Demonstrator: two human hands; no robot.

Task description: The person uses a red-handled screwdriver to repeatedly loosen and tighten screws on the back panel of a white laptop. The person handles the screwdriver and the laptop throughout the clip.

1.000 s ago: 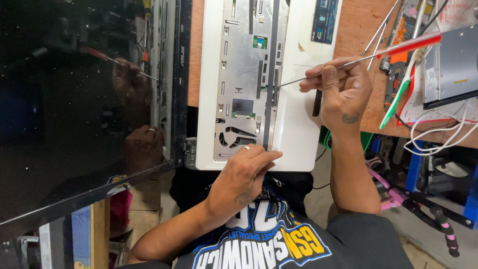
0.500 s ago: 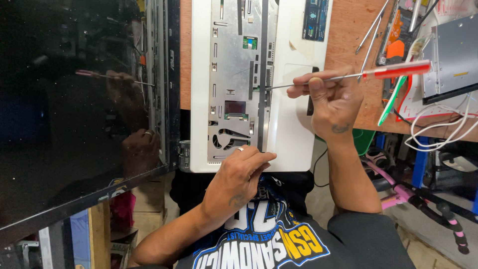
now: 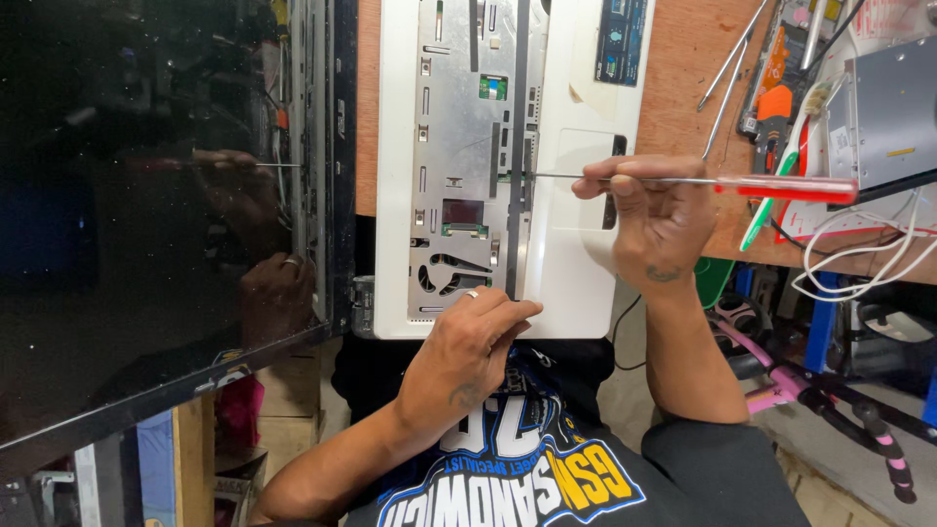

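Wooden counter (image 3: 683, 78) carries the laptop shell (image 3: 468, 176): your right hand (image 3: 654, 215) grips the screwdriver (image 3: 781, 187), shaft lying crosswise leftward onto it, your left hand (image 3: 468, 351) pinching its near edge.

This is an electronics repair workshop. A wooden table (image 3: 683, 88) at the upper middle of the frame carries an opened white laptop shell (image 3: 586, 254) with bare metal inside. Tweezers (image 3: 727, 68), hand tools (image 3: 776, 107), loose white cables (image 3: 859, 254) and a removed drive (image 3: 888, 122) crowd the upper right.

Glossy black screen (image 3: 146, 244), matt metal plate (image 3: 468, 146), wooden bench (image 3: 673, 78).
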